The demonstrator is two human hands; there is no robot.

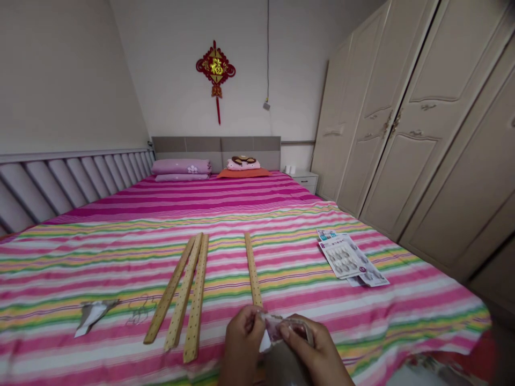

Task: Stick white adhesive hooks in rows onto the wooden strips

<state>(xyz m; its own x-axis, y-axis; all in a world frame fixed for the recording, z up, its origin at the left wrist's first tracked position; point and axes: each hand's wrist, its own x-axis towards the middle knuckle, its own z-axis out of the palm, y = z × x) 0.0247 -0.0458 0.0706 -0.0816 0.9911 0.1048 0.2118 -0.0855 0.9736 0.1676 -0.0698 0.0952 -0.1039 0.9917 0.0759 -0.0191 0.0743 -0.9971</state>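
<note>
Close to me at the lower middle, my left hand (243, 335) pinches the left side of a clear-and-grey plastic packet (287, 364). My right hand (316, 346) grips the packet's right side, thumb lying across the clear upper part. What is inside cannot be made out. Just beyond my left hand lies a single perforated wooden strip (252, 268), its near end hidden behind the hands. Three similar wooden strips (183, 300) lie fanned to the left. Further left are a tangle of thin thread or wire (140, 311) and a torn grey-white wrapper piece (94, 313).
Blister cards of small hook-like pieces (344, 257) lie on the bed's right side. A striped sheet (289, 284) covers the bed. Folded purple bedding (181, 167) and a pink folded item (243, 163) are by the headboard (249, 147). Wardrobes (402, 134) line the right.
</note>
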